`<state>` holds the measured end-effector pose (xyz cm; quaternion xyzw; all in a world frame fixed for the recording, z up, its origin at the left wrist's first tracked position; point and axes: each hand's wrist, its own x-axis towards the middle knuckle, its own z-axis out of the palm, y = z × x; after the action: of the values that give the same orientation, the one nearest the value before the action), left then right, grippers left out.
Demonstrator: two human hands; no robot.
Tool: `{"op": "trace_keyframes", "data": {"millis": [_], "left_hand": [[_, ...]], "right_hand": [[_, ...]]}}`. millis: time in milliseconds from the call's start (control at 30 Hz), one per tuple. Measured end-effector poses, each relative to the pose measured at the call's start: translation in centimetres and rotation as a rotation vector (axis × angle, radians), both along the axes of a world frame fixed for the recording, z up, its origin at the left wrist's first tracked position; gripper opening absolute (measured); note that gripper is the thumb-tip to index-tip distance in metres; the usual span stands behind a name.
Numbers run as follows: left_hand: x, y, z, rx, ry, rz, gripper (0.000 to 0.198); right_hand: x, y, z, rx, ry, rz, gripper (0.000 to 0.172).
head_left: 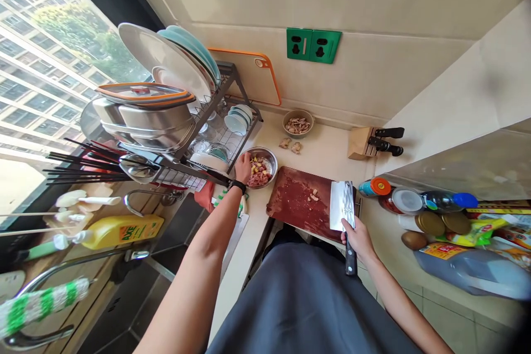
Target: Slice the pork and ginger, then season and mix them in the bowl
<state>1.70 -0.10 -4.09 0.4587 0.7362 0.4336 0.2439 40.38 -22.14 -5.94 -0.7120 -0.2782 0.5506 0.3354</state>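
My right hand is wrapped round the black handle of a cleaver, whose broad blade lies over the right end of a reddish-brown cutting board. A few small pale pieces and scattered crumbs are on the board. At the left rim of a steel bowl, my left hand has its fingers drawn together; whatever they hold is hidden. Chopped reddish meat with yellowish bits fills the bowl's bottom.
Behind stand a small bowl of sliced pieces and ginger-like lumps. A dish rack with plates and pots rises left, above the sink. To the right are a knife block, jars and a large bottle.
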Motion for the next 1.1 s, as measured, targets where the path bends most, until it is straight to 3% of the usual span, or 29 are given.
{"op": "trace_keyframes", "data": {"millis": [67, 133, 200, 267, 367, 433, 567, 700, 933, 1100], "left_hand": [[2.1, -1.7, -0.8, 0.026, 0.183, -0.182, 0.019], [5.7, -4.5, -1.9, 0.070, 0.316, -0.466, 0.015], [10.1, -7.6, -3.2, 0.068, 0.321, -0.773, 0.021], [14.5, -10.2, -4.5, 0.040, 0.347, -0.945, 0.033], [19.1, -11.9, -6.3, -0.027, 0.441, -0.910, 0.046], [20.2, -12.2, -7.2, -0.054, 0.491, -0.934, 0.045], [19.2, -13.1, -7.6, -0.090, 0.529, -1.094, 0.032], [17.7, -15.2, -7.3, -0.134, 0.584, -1.175, 0.034], [18.0, -17.2, -7.3, -0.223, 0.725, -1.137, 0.033], [18.3, -17.3, -6.1, -0.338, 0.723, -1.012, 0.024]], "right_hand": [[0.2, -0.1, -0.9, 0.009, -0.035, 0.020, 0.039], [0.6, -0.2, -1.8, 0.023, -0.066, 0.044, 0.040], [1.1, -0.5, -2.6, 0.030, -0.084, 0.058, 0.042], [1.5, -0.7, -3.3, 0.028, -0.091, 0.062, 0.044], [2.0, -1.2, -3.9, 0.040, -0.094, 0.082, 0.047], [2.2, -1.4, -4.1, 0.052, -0.090, 0.103, 0.048], [2.4, -1.9, -4.3, 0.063, -0.067, 0.123, 0.047], [2.7, -1.9, -5.0, 0.068, -0.021, 0.131, 0.045], [3.9, -1.5, -6.4, 0.071, 0.006, 0.198, 0.044], [4.8, -0.7, -7.2, 0.088, -0.038, 0.225, 0.044]]}}
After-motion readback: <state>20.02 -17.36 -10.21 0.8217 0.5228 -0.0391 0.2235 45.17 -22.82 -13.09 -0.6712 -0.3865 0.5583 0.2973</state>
